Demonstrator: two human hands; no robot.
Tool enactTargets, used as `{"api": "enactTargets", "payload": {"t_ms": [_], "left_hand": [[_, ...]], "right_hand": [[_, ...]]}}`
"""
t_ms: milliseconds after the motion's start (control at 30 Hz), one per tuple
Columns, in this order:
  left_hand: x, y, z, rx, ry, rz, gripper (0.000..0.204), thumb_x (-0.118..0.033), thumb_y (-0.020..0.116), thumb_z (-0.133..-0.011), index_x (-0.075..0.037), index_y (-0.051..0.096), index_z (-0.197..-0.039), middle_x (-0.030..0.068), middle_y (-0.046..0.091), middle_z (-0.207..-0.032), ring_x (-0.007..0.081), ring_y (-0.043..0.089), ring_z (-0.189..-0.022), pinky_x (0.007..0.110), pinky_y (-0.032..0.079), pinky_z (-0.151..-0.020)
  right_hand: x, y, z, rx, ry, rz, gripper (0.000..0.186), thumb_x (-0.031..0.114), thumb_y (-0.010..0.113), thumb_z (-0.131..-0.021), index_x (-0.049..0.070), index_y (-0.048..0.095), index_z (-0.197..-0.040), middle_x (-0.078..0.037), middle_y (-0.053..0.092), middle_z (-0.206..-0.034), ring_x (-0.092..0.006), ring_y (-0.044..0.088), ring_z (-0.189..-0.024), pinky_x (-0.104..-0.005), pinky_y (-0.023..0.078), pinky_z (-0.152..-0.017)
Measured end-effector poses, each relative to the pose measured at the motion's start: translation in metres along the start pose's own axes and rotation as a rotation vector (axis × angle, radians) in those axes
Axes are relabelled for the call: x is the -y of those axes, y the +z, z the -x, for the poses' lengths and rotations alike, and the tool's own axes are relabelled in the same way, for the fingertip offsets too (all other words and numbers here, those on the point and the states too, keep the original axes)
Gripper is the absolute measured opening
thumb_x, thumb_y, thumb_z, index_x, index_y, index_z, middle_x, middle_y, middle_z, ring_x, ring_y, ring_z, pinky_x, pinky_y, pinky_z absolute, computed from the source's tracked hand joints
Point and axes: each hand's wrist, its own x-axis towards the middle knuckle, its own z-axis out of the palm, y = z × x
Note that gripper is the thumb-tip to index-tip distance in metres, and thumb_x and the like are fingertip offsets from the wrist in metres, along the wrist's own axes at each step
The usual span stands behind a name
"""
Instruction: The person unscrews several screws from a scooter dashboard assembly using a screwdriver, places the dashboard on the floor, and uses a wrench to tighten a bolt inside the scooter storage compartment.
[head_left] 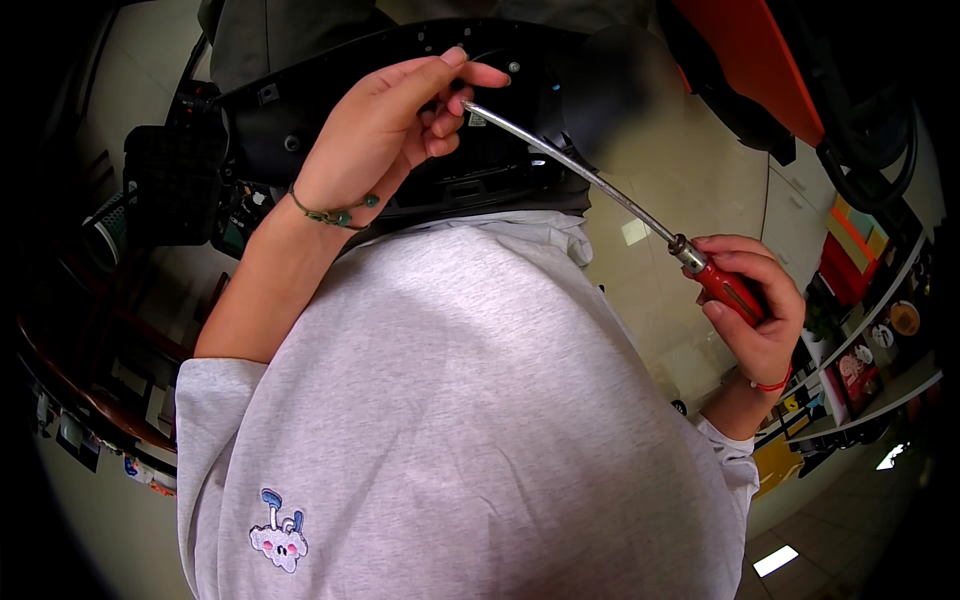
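Observation:
My right hand (pixel 755 305) is closed round the red handle (pixel 730 290) of a long screwdriver (pixel 570 165), whose steel shaft slants up and leftward. My left hand (pixel 400 120) is at the tip, index finger stretched out, thumb apart from it, other fingers loosely curled; a fingertip touches or lies very close to the tip. Behind the hands is a large black moulded plastic part (pixel 290 105) with holes and small fittings. Whether anything small sits at the tip, I cannot tell.
A red and black object (pixel 745 55) stands at upper right, beside a blurred dark patch. Shelves with assorted items (pixel 860 370) run along the right. Dark wooden furniture (pixel 100 400) is at the left. Pale tiled floor (pixel 640 200) shows beyond my shirt.

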Motion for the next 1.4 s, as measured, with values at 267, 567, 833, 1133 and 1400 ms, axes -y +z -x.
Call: {"api": "enactTargets", "payload": {"t_ms": [267, 567, 833, 1133, 1400], "left_hand": [[0.007, -0.009, 0.000, 0.105, 0.075, -0.061, 0.031, -0.018, 0.045, -0.101, 0.000, 0.061, -0.120, -0.0006, 0.058, -0.082, 0.0037, 0.053, -0.069, 0.017, 0.048, -0.064], [0.010, -0.012, -0.002, 0.146, 0.130, -0.044, 0.025, -0.014, 0.048, -0.100, -0.001, 0.060, -0.117, 0.0049, 0.064, -0.094, 0.0056, 0.059, -0.077, 0.018, 0.052, -0.071], [0.011, -0.014, -0.001, 0.145, 0.153, -0.075, 0.018, -0.013, 0.051, -0.099, -0.002, 0.060, -0.110, 0.0081, 0.064, -0.096, 0.0069, 0.059, -0.077, 0.019, 0.052, -0.070], [0.012, -0.019, -0.003, 0.105, 0.141, -0.163, 0.016, -0.015, 0.060, -0.094, -0.004, 0.065, -0.106, 0.0022, 0.062, -0.091, 0.0066, 0.058, -0.080, 0.019, 0.050, -0.071], [0.007, -0.016, -0.007, 0.221, 0.165, -0.274, 0.016, -0.013, 0.065, -0.090, -0.004, 0.066, -0.103, 0.0015, 0.064, -0.084, 0.0063, 0.057, -0.071, 0.019, 0.049, -0.066]], "right_hand": [[0.000, 0.000, 0.000, -0.017, -0.018, 0.042, 0.038, -0.009, 0.064, -0.068, -0.004, 0.063, -0.105, -0.022, 0.063, -0.112, -0.0301, 0.062, -0.105, -0.0367, 0.050, -0.090], [0.000, -0.002, 0.000, -0.019, -0.015, 0.076, 0.038, -0.009, 0.063, -0.068, -0.004, 0.063, -0.107, -0.022, 0.063, -0.112, -0.0300, 0.062, -0.105, -0.0370, 0.050, -0.091], [0.000, -0.002, 0.001, -0.017, -0.030, 0.086, 0.038, -0.008, 0.064, -0.067, -0.005, 0.064, -0.106, -0.022, 0.064, -0.111, -0.0303, 0.063, -0.104, -0.0368, 0.051, -0.090], [-0.002, -0.010, 0.005, -0.020, -0.116, 0.129, 0.035, -0.006, 0.065, -0.072, -0.006, 0.059, -0.106, -0.025, 0.060, -0.116, -0.0320, 0.064, -0.104, -0.0368, 0.053, -0.087], [0.001, -0.022, 0.014, -0.167, -0.091, -0.361, 0.038, 0.016, 0.063, -0.084, -0.003, 0.043, -0.111, -0.030, 0.050, -0.119, -0.0392, 0.066, -0.093, -0.0347, 0.060, -0.070]]}}
